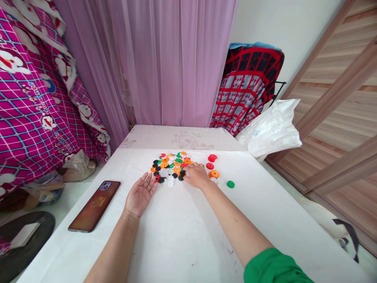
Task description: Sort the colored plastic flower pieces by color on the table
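1. Head view, work surface: we look down on a table (pixel 176 243) with a white cover. A pile of notched plastic discs (pixel 170 166) lies on it, beyond and between the two hands. We count orange, black, white, grey, green and red among the colours; the discs overlap.

2. Head view, left hand (pixel 141 195): we find it at the near left edge of the pile, palm turned up, fingers extended and thumb apart from them. It grips nothing that we can see. Its fingertips are at the outermost discs; we cannot tell whether they touch.

3. Head view, right hand (pixel 195 174): we find it at the right edge of the pile, back upward, fingers bent down toward the discs. The fingertips are largely hidden, so we cannot tell whether they are together, apart or clamped on a disc. A green sleeve (pixel 273 267) covers the upper part of this arm.

4. Head view, separate discs: to the right of the right hand we note red discs (pixel 212 158) farthest from us, an orange disc (pixel 214 173) nearer, a partly hidden white disc (pixel 214 180) just beside it, and a green disc (pixel 230 184) farther right.

5. Head view, surroundings: we locate a phone (pixel 94 206) to the left of the left hand, and a white plastic bag (pixel 271 127) by the far right edge.
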`<state>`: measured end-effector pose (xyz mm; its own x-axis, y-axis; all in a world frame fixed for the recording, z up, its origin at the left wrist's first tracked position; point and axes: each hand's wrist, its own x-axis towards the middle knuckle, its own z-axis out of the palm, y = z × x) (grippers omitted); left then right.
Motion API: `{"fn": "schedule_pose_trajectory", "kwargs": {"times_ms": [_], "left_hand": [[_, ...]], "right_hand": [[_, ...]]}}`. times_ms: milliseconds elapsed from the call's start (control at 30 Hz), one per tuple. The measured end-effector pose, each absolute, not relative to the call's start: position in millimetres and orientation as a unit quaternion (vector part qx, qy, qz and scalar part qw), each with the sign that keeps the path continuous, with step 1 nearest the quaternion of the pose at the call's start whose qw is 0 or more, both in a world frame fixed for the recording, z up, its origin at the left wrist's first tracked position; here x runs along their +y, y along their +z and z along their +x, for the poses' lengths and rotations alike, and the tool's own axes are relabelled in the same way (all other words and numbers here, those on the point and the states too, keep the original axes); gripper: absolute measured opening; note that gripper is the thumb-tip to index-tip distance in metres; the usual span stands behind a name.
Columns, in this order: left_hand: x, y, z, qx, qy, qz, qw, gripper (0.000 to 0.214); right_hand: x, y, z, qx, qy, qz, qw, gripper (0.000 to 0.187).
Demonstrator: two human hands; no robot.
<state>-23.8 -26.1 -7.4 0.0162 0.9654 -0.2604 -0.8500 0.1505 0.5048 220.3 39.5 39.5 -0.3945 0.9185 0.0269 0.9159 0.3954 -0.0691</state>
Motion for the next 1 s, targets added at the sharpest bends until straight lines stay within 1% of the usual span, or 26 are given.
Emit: {"fn": "schedule_pose_trajectory", "kwargs": {"times_ms": [100,267,367,600,700,800,867,933,1000], "left_hand": [[-25.6,-10.2,-24.6,0.268,0.644,0.11,0.708,0.022],[-25.5,-8.1,-23.1,0.274,0.644,0.097,0.707,0.023],[-26.1,-4.9,-21.7,0.282,0.644,0.089,0.705,0.024],[-26.4,-6.3,-22.2,0.279,0.643,0.096,0.707,0.023],[-25.9,-8.3,-23.0,0.275,0.639,0.104,0.711,0.023],[-25.5,-9.4,-23.8,0.276,0.636,0.1,0.713,0.023],[-25.3,-9.9,-24.3,0.274,0.636,0.101,0.714,0.023],[-25.2,-10.1,-24.5,0.27,0.636,0.105,0.716,0.024],[-25.4,-9.6,-24.2,0.272,0.635,0.105,0.715,0.025]], "right_hand": [[29.6,27.1,204.2,-0.838,0.016,-0.545,0.027,0.03],[11.8,12.4,199.9,-0.832,0.007,-0.551,0.064,0.026],[5.2,9.1,200.3,-0.821,0.011,-0.567,0.067,0.025],[6.8,12.7,207.7,-0.793,0.086,-0.598,0.075,0.034],[19.3,16.2,227.1,-0.769,0.113,-0.613,0.137,0.032],[42.3,17.8,256.5,-0.709,0.135,-0.653,0.231,0.031],[61.1,16.9,276.7,-0.652,0.182,-0.678,0.287,0.03],[79.0,14.2,293.1,-0.61,0.219,-0.694,0.314,0.027],[93.4,10.4,303.3,-0.59,0.238,-0.704,0.316,0.023]]}}
